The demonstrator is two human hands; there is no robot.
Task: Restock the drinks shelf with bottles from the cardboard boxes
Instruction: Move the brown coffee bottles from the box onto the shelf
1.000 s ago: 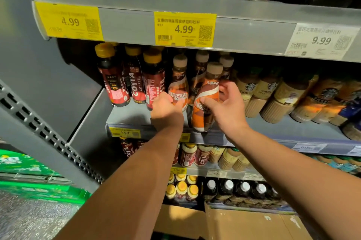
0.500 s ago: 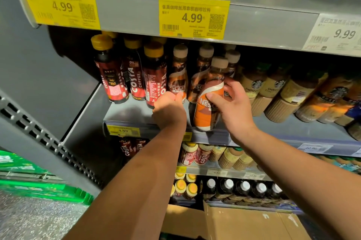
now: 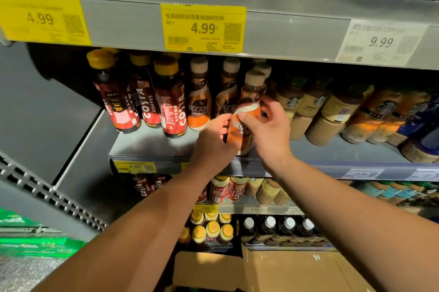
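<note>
While the cardboard box (image 3: 261, 272) is lying at the bottom of the frame, both hands are gripping a tilted bottle (image 3: 245, 111) at centre: the right hand (image 3: 270, 135) is wrapping its upper body, the left hand (image 3: 211, 142) is curling round its lower left side. Its base is sitting at the shelf (image 3: 147, 147) front edge. Placement is judged in progress; next, stand it upright beside the matching row (image 3: 199, 104).

Grey shelf (image 3: 147, 143): Costa bottles (image 3: 145, 101) at left end, Nescafé bottles (image 3: 199, 101) mid, front Nescafé bottle (image 3: 240, 136) at front edge, Starbucks bottles (image 3: 308, 107) toward right.
</note>
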